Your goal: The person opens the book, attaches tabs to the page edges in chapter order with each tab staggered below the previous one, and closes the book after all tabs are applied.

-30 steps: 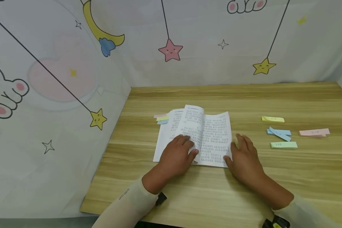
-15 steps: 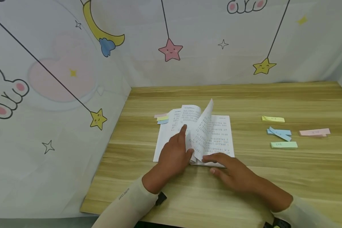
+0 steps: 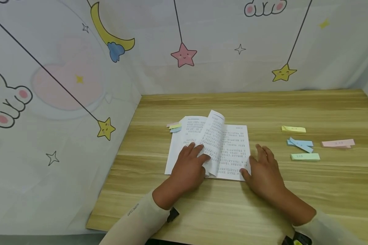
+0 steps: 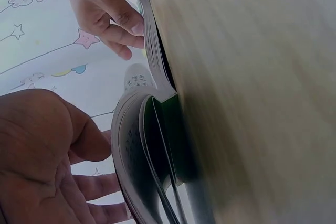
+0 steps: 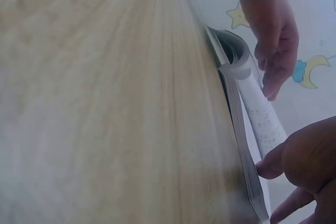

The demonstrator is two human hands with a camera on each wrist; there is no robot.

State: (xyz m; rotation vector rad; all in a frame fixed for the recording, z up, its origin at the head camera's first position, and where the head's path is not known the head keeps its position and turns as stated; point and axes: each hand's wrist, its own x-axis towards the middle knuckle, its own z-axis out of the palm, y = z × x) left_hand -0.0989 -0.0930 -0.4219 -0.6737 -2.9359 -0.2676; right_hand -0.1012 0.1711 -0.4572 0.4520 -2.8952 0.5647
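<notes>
An open book (image 3: 234, 149) with printed rows lies on the wooden table, one leaf curling up near its spine. My left hand (image 3: 188, 166) rests on the left-hand pages with fingers spread, holding the curled leaf down. In the left wrist view the pages (image 4: 134, 108) bow upward beside that hand's thumb. At the book's lower right edge is my right hand (image 3: 265, 170); its thumb touches the page corner and its other fingers extend past the side. The right wrist view has this thumb (image 5: 270, 163) against the page edges. Pink, yellow and blue sticky tabs (image 3: 174, 127) stick out at the book's upper left.
To the right lie sticky-note strips: a yellow pad (image 3: 293, 129), crossed blue strips (image 3: 300, 144), a green pad (image 3: 305, 157) and pink strips (image 3: 338, 143). A white printed curtain (image 3: 217, 78) stands behind and left of the table (image 3: 340, 190).
My right hand reached in to the book's lower middle as a leaf swung leftward, then came back to the right edge. The leaf now lies curled under my left hand's fingers.
</notes>
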